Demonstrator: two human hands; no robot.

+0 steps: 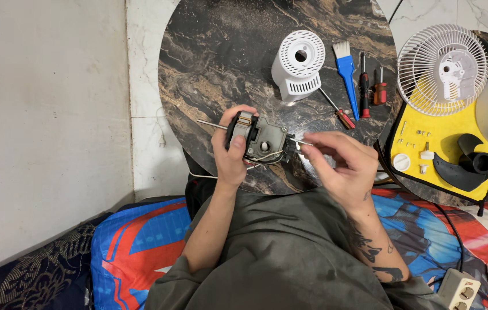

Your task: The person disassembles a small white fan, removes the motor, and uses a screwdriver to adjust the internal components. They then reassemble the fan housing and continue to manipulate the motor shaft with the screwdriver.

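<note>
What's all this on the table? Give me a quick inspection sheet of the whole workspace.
Surface: round dark marbled table.
Job's things: small electric motor.
Clutter: white vented housing, blue brush, screwdrivers, white fan grille, black fan blade, small parts on yellow mat.
Grippers: left hand grips the motor; right hand pinches a thin tool at it.
Cables: black cord, power strip.
Surroundings: pale wall, patterned bedding.

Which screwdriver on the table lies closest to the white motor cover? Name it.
The slanted screwdriver with the red-orange handle, its shaft reaching under the white motor cover. The other two lie beyond the blue brush.
</note>
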